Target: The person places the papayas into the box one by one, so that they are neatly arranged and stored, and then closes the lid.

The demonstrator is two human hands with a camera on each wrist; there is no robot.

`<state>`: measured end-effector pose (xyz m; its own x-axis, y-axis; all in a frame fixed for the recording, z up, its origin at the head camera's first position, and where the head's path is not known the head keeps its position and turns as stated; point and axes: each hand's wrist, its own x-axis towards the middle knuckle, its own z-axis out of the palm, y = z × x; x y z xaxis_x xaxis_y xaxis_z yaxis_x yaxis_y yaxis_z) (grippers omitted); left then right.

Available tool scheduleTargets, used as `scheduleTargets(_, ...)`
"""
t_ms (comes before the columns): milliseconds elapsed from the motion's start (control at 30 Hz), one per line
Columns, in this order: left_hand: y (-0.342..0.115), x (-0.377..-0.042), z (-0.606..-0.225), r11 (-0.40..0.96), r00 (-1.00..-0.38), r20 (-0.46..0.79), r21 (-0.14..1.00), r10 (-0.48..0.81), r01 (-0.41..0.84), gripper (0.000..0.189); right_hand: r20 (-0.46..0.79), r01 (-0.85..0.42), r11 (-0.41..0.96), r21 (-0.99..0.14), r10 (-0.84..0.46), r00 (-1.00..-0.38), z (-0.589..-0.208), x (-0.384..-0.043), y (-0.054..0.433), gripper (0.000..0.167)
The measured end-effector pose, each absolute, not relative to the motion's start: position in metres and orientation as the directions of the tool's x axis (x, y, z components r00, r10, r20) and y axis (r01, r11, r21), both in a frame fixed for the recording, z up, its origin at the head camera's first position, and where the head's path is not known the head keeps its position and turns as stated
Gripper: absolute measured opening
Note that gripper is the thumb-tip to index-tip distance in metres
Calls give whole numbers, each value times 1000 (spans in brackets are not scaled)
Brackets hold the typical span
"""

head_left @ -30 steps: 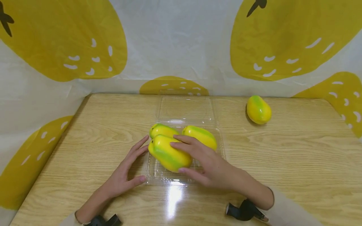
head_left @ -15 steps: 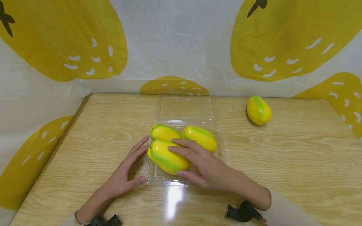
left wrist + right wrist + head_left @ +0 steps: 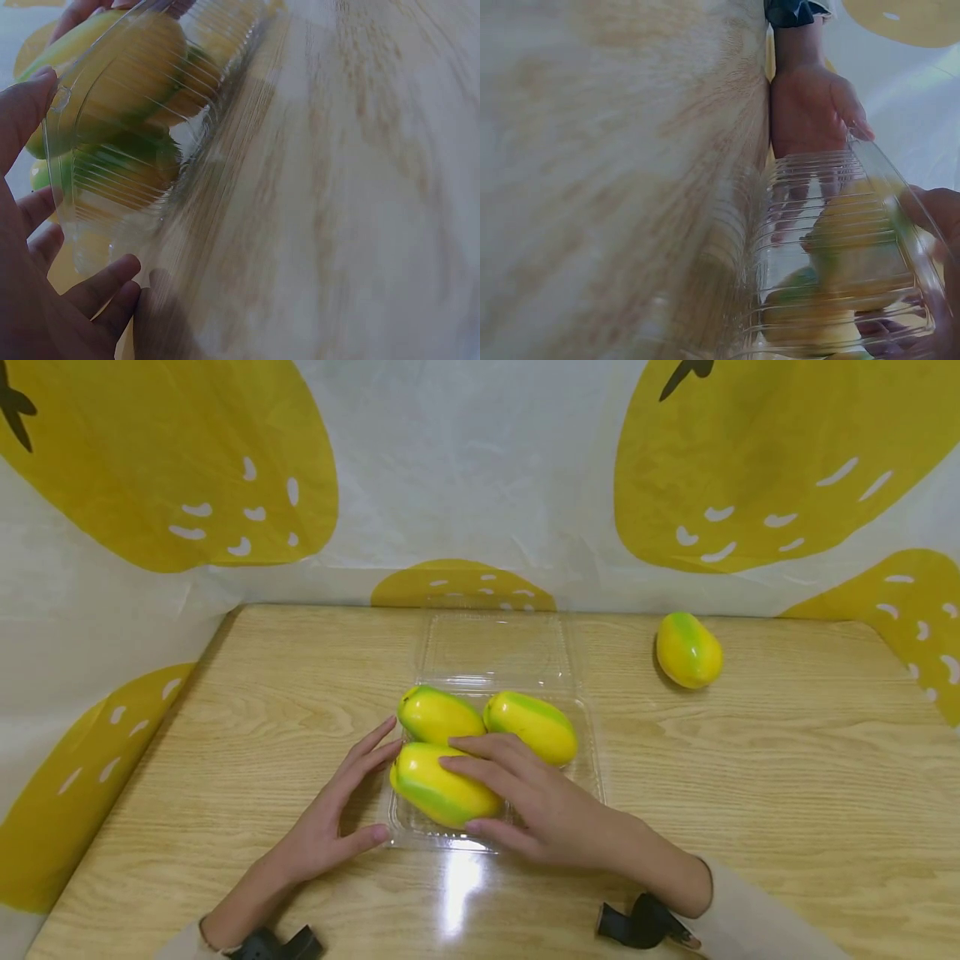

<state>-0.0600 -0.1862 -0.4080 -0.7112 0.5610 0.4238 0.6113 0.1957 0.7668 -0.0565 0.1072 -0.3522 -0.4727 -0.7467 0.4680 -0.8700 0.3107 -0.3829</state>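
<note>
Inside a clear plastic clamshell box (image 3: 596, 768), two glossy yellow-and-green papayas lie at the back, one at the left (image 3: 440, 717) and one at the right (image 3: 531, 727). My right hand (image 3: 555, 806) grips a third papaya (image 3: 446, 785) low in the front left of the box, thumb in front and fingers over its top. My left hand (image 3: 326, 827) stays spread at the box's left side, its thumb at the front corner and fingertips by the left rim. Through the ribbed wall (image 3: 112, 169), the left wrist view shows the fruit.
The box's hinged lid (image 3: 491, 647) lies folded back toward the patterned cloth (image 3: 480, 468). Another papaya (image 3: 689, 651) sits at the back right of the wooden table (image 3: 765, 760). Black wrist-camera mounts sit below both hands.
My right hand has lowered the front papaya and drawn it slightly toward the near side of the box, away from the back left one. The left hand stays at the box's side.
</note>
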Motion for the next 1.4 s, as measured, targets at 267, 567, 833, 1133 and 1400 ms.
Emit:
scheduleTargets(267, -186, -60, -407, 183, -708, 429, 770, 561, 611, 78, 406, -846, 348, -403, -761, -507, -353, -56, 108, 58)
scheduleTargets(567, -186, -61, -407, 179, -705, 433, 769, 562, 614, 78, 369, -836, 368, -407, -771, -519, -355, -57, 107, 60)
scheduleTargets(833, -186, -61, -407, 177, -705, 433, 769, 562, 614, 78, 348, -823, 377, -424, -771, -533, -355, -56, 107, 62)
scheduleTargets(1133, -186, -61, -407, 173, -702, 439, 767, 561, 618, 78, 340, -822, 376, -427, -776, -531, -355, -57, 108, 64)
scheduleTargets(1400, -186, -61, -406, 186, -705, 435, 764, 560, 618, 77, 346, -825, 372, -425, -776, -528, -355, -58, 107, 63)
